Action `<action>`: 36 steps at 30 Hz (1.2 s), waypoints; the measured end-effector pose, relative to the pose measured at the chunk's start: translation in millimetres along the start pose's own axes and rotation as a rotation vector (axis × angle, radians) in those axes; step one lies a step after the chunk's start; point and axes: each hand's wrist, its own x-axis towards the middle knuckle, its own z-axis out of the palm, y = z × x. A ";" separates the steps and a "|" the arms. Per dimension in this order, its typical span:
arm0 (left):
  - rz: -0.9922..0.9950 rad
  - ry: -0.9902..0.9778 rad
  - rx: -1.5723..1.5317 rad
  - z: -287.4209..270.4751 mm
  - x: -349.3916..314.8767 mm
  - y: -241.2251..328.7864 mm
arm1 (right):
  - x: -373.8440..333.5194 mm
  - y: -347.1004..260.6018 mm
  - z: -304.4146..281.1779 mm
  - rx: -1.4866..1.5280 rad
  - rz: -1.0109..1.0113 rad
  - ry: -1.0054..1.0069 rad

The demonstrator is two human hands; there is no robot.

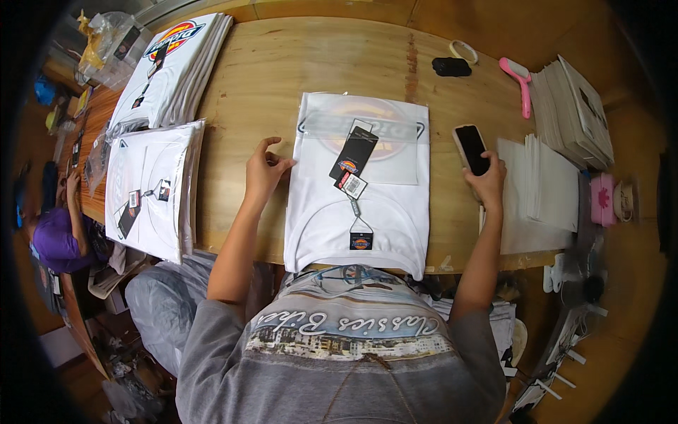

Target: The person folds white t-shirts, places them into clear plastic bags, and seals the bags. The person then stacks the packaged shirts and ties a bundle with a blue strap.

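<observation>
A folded white T-shirt (pixel 314 201) lies on the wooden table straight in front of me, collar toward my body. A black hang tag (pixel 355 152) rests on it, strung to the neck label, and a clear plastic layer covers its far part. My left hand (pixel 267 169) hovers beside the shirt's left edge, fingers curled but apart, holding nothing; whether the thumb touches the edge I cannot tell. To the right of the shirt, my right hand (pixel 489 181) grips the near end of a smartphone (pixel 472 150) with a dark screen and pale case.
Bagged white T-shirts are stacked at left, one pile (pixel 157 191) near and another (pixel 176 78) behind. At right are clear plastic bags (pixel 551 184), a stack of pale sheets (pixel 575 106) and a pink-handled tool (pixel 522 88). A black object (pixel 452 67) lies beside a tape roll (pixel 464 51). Someone in purple (pixel 58 237) sits far left.
</observation>
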 end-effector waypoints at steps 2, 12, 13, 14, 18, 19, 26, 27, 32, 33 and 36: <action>0.004 0.009 0.122 2.2 -8.3 7.5 | 2.9 23.4 1.0 -0.137 -0.027 0.078; -0.007 -0.070 0.146 6.2 -12.0 6.6 | -55.4 -47.0 47.4 0.882 0.246 -0.288; -0.071 -0.125 -0.035 3.8 -9.7 5.7 | -55.3 -48.9 47.1 1.041 0.314 -0.274; -0.139 -0.179 -0.217 2.1 -8.9 3.4 | -56.5 -49.4 47.0 1.197 0.387 -0.262; -0.194 -0.211 -0.342 4.6 -7.8 -9.6 | -57.7 -44.8 60.1 1.146 0.354 -0.291; -0.115 -0.123 -0.305 4.2 -14.0 -9.4 | -61.0 -46.3 55.2 1.051 0.298 -0.252; -0.173 -0.228 0.299 -28.8 -108.2 -8.4 | -131.9 -45.7 7.0 0.672 0.345 -0.440; -0.251 -0.326 0.253 -28.8 -117.8 -7.7 | -140.6 -45.5 6.0 0.755 0.374 -0.436; -0.209 -0.301 -0.076 -19.7 -130.7 -35.7 | -161.3 -46.5 12.4 0.993 0.447 -0.388; -0.211 -0.309 -0.129 -19.0 -129.7 -35.8 | -161.8 -45.3 14.2 0.992 0.447 -0.380; -0.357 -0.404 -0.053 -33.6 -110.9 -12.2 | -136.8 -28.5 15.6 0.759 0.370 -0.485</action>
